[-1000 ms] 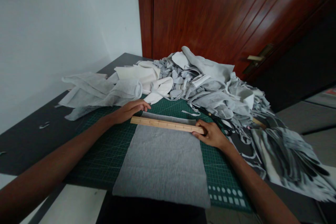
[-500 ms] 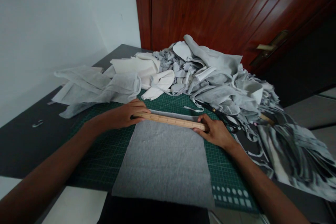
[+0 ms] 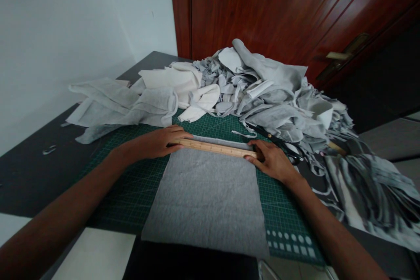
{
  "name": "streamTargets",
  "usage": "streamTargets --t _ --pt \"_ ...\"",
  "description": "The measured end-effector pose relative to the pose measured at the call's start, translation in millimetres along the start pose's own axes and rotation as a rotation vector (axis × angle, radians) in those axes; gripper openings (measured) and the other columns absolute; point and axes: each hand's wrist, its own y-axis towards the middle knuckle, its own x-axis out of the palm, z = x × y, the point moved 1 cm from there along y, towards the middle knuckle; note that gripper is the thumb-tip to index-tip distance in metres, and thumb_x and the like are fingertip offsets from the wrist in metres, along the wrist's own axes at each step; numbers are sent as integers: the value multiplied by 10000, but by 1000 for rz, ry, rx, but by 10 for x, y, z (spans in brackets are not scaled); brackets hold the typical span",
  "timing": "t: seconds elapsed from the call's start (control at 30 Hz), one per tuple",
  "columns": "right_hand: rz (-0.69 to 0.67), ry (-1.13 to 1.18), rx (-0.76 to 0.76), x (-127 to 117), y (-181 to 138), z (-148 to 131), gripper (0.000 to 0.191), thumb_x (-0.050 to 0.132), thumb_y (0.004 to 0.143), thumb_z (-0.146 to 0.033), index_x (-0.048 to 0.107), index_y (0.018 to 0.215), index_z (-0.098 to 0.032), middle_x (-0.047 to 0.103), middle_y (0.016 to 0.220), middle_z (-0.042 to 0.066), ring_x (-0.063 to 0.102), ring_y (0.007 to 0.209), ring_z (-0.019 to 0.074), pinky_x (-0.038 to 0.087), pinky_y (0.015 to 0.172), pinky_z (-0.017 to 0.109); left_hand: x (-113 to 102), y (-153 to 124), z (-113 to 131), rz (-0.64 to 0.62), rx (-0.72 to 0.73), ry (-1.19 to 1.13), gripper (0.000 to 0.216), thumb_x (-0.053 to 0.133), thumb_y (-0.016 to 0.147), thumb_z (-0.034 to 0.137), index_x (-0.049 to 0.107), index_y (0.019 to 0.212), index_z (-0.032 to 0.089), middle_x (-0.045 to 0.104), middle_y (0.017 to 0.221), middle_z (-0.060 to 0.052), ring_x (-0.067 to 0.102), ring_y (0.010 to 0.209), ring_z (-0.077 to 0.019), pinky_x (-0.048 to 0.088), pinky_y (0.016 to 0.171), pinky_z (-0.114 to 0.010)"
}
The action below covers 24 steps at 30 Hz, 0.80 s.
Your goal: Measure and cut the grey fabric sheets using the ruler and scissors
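Observation:
A wooden ruler [image 3: 215,148] lies crosswise near the far edge of a grey piece of fabric [image 3: 206,197]. My left hand [image 3: 167,141] is closed around the ruler's left end, thumb on the near side and fingers on the far side. Its right end is gripped by my right hand [image 3: 271,158], with the thumb towards me. A strip of the fabric shows beyond the ruler. Beneath the fabric is a green cutting mat [image 3: 131,201] with a printed grid. The fabric's near edge reaches the front of the table.
Grey and white fabric scraps [image 3: 262,92] are heaped at the back. Looser grey cloth [image 3: 121,105] lies at the left. Black-handled scissors [image 3: 288,148] rest beyond my right hand. A stack of folded cloth [image 3: 374,197] is at the right. A wooden door [image 3: 256,8] stands behind.
The view has shifted slightly. Both hands keep hold of the ruler, which stays near the fabric's far edge; little else differs.

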Motion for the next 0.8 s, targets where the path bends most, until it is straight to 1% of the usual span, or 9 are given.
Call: streamTargets --t 0.07,0.2,0.27,0.4,0.53,0.67,0.8 --pt "12 18 -15 4 -1 40 474 612 1007 -581 643 1319 -225 745 1189 144 708 1099 345 543 1009 511 -11 -1 7 4 4 3 380 513 1079 318 607 1439 242 656 1240 -90 620 1161 -232 457 1036 -350" --pt "0 73 -48 -16 -6 96 481 656 987 -578 650 1320 -232 725 1221 139 685 1142 344 539 1041 525 -41 1 18 8 35 -9 344 530 1065 308 652 1382 247 658 1197 -85 617 1143 -237 463 1030 -360" --pt "-22 105 -78 -44 -10 115 459 671 987 -555 656 1320 -240 716 1227 132 679 1150 336 547 1035 516 -52 2 10 14 42 -14 328 542 1060 308 672 1353 242 654 1186 -86 616 1139 -237 465 1029 -362" --pt "-49 135 -113 -114 -9 139 390 669 1003 -484 674 1314 -248 722 1186 123 692 1103 318 570 1000 506 -63 1 -15 30 36 -31 289 583 1041 322 707 1289 239 656 1193 -85 619 1122 -231 477 1015 -353" --pt "-42 126 -140 -148 5 128 300 674 1000 -420 707 1244 -251 737 1153 110 704 1086 310 572 991 499 -65 -1 -24 30 41 -21 294 553 1054 327 710 1285 236 657 1179 -86 623 1109 -225 483 1015 -354" --pt "-19 95 -152 -131 19 106 211 659 997 -389 724 1135 -243 751 1102 104 713 1042 303 571 956 492 -55 1 -31 31 50 -5 312 533 1065 326 694 1315 231 649 1194 -89 618 1120 -218 477 1021 -342" --pt "40 66 -145 -88 35 115 210 651 989 -380 723 1110 -224 750 1076 111 710 999 305 558 936 496 -36 1 -50 41 33 12 328 531 1061 317 684 1334 219 639 1186 -95 616 1126 -226 473 1019 -350"
